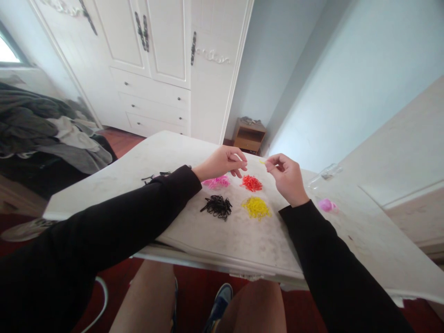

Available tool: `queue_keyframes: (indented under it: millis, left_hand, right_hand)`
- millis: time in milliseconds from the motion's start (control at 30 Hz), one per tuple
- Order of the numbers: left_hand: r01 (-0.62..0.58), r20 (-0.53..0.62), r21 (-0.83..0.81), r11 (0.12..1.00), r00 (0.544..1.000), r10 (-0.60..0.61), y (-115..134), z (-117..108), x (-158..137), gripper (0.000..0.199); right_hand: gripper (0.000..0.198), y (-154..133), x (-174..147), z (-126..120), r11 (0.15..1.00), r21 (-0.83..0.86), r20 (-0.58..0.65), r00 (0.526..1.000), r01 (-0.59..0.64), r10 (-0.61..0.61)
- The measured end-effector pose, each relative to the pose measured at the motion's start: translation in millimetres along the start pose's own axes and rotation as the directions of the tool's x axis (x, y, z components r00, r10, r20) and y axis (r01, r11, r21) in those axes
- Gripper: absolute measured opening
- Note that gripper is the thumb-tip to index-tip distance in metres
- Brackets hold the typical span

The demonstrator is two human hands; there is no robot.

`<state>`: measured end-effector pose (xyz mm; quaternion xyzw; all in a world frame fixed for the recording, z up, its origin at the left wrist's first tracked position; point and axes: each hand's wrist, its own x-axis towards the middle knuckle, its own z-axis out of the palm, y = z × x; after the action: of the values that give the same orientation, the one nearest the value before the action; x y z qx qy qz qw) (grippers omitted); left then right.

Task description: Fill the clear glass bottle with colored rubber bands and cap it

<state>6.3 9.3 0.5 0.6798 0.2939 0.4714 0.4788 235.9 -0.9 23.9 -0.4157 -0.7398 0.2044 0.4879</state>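
Small elastic hair bands lie in separate piles on the white table [215,240]: a pink pile [218,182], a red pile [251,183], a black pile [218,206] and a yellow pile [256,207]. My right hand [288,178] pinches one yellow elastic band [262,162] between thumb and fingertips, above and right of the red pile. Over the pink pile hovers my left hand [229,163], its thumb and forefinger tips together and the other fingers loosely curled. Whatever that pinch holds is too small to make out. My left hand partly covers the pink pile.
Several black strips [149,178] lie beyond my left sleeve. On the right are a clear plastic container [326,176] and a pink item [327,205]. Behind the table stand a white wardrobe [156,106] and a small wooden cabinet [249,135]. Clothes [45,125] are heaped at left.
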Motion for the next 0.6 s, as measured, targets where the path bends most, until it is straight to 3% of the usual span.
queue_keyframes:
  millis: [133, 233, 467, 600]
  left_hand:
    - [0.025, -0.010, 0.000, 1.000, 1.000, -0.025, -0.9, 0.8, 1.4, 0.028]
    - [0.040, -0.015, 0.041, 0.998, 0.999, -0.039, 1.3, 0.9, 0.9, 0.028]
    - [-0.040, -0.067, 0.176, 0.984, 0.996, 0.052, 0.3, -2.0, 1.3, 0.021]
    - [-0.035, -0.054, 0.164, 0.986, 0.998, 0.044, -4.1, -2.7, 2.6, 0.021]
  right_hand:
    - [0.021, -4.4, 2.8, -11.0, 0.995, 0.091, 0.136, 0.990, -0.047, 0.034]
    - [0.021, -10.8, 2.8, -21.8, 0.985, 0.131, 0.326, 0.943, -0.111, 0.063]
    - [0.015, -19.1, 1.7, -42.3, 0.986, 0.034, 0.659, 0.746, -0.162, 0.099]
    - [0.010, -18.7, 1.9, -46.8, 0.980, -0.071, 0.800, 0.576, -0.187, 0.168]
